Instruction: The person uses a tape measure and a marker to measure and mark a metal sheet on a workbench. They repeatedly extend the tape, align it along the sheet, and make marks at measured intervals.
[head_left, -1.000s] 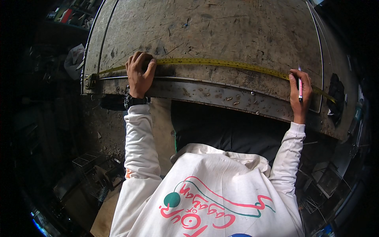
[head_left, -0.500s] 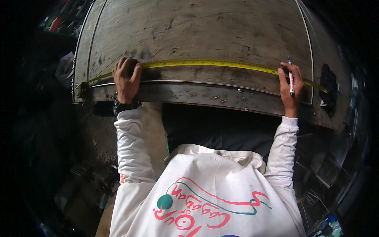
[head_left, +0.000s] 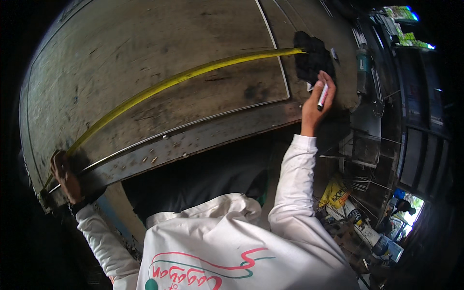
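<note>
Bright opening point(head_left: 415, 207) beside dark panels point(head_left: 413, 157)

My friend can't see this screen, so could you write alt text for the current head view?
A yellow measuring tape stretches across a worn table in front of a white-sleeved person. The left hand is at the tape near the table's left corner; the right hand holds a marker close to a dark crumpled cloth.

white long-sleeved shirt point(head_left: 232, 237) | red-and-green print point(head_left: 193, 278) | black lower garment point(head_left: 203, 176) | dark wristband point(head_left: 79, 206)

Tape measure point(head_left: 193, 71) across bench point(head_left: 145, 53), free room beyond
</note>
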A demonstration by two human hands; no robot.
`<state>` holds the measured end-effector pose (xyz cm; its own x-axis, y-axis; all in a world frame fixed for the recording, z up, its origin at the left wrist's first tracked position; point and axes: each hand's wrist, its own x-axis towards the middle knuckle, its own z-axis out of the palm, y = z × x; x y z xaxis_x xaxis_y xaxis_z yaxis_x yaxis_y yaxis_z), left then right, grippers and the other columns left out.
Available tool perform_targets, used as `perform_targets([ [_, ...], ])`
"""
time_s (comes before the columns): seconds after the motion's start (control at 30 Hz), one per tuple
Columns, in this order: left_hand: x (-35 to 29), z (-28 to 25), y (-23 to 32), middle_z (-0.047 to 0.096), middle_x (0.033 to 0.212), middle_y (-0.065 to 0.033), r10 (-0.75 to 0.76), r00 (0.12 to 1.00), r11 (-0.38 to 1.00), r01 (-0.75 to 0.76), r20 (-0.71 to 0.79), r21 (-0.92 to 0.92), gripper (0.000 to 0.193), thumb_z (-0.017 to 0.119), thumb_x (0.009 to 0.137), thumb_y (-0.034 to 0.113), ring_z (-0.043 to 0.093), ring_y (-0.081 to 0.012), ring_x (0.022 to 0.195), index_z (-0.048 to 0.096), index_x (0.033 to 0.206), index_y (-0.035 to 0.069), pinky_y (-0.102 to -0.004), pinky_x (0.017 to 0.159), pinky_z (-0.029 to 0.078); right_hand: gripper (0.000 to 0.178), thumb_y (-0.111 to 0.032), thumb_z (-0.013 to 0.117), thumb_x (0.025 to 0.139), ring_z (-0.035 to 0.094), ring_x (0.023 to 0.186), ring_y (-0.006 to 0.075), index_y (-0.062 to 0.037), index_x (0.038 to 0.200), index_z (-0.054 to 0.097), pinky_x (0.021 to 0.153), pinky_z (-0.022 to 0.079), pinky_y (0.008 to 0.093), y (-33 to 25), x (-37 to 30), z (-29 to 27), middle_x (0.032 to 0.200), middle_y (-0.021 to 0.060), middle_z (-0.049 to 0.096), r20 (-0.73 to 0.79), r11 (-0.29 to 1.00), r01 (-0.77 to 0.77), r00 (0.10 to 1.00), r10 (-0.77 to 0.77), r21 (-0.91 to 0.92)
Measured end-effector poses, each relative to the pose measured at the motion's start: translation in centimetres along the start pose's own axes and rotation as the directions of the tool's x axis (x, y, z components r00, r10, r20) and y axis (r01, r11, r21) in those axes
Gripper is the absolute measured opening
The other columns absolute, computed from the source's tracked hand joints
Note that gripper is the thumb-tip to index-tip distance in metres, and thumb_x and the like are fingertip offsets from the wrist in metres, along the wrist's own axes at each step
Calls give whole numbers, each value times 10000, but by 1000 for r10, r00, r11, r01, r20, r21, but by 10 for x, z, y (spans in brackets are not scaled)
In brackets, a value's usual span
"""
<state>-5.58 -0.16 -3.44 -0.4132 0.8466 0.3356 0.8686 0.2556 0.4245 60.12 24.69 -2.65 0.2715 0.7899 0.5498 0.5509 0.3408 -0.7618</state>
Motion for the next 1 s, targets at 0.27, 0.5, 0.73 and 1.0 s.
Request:
perform_targets([
  [0.27, -5, -10, -45, 587, 1236, -154, 63, 997, 998, -64, 33, 28, 293, 461, 1048, 194, 529, -312, 1193, 617, 1167, -24, -398, 1073, 371, 300, -165, 516, 1057, 631, 1200, 293, -3, 1292, 610, 1039, 474, 384, 2, -3, -2, 1283, 162, 658, 33, 999, -45, 998, 45, -19],
  [0.5, -5, -18, -43, 584, 1185, -165, -137, 987, 983, 145, 81, -114, 309, 466, 997, 220, 538, -323, 1146, 607, 1117, -27, -379, 1046, 372, 282, -125, 573, 1005, 640, 1190, 299, 2, 1248, 640, 1055, 461, 401, 3, -4, 0, 1251, 153, 685, 29, 998, 36, 999, -34, -57],
  [0.73, -5, -13, -31, 600, 1201, -167, -26, 998, 999, 24, 51, 39, 311, 508, 976, 225, 525, -333, 1179, 627, 1147, -6, -420, 1054, 366, 266, -99, 596, 987, 654, 1161, 288, 12, 1223, 651, 1027, 475, 378, -2, -2, -4, 1235, 148, 693, 9, 999, -40, 999, 40, -11],
  [1.0, -5, -14, -39, 602, 1183, -157, -61, 998, 998, 62, 23, -23, 277, 477, 1007, 194, 560, -311, 1141, 624, 1116, -13, -400, 1032, 405, 261, -84, 585, 968, 668, 1155, 317, -14, 1210, 652, 1022, 496, 406, 0, -1, -6, 1228, 150, 700, 40, 994, 9, 999, -4, -109],
])
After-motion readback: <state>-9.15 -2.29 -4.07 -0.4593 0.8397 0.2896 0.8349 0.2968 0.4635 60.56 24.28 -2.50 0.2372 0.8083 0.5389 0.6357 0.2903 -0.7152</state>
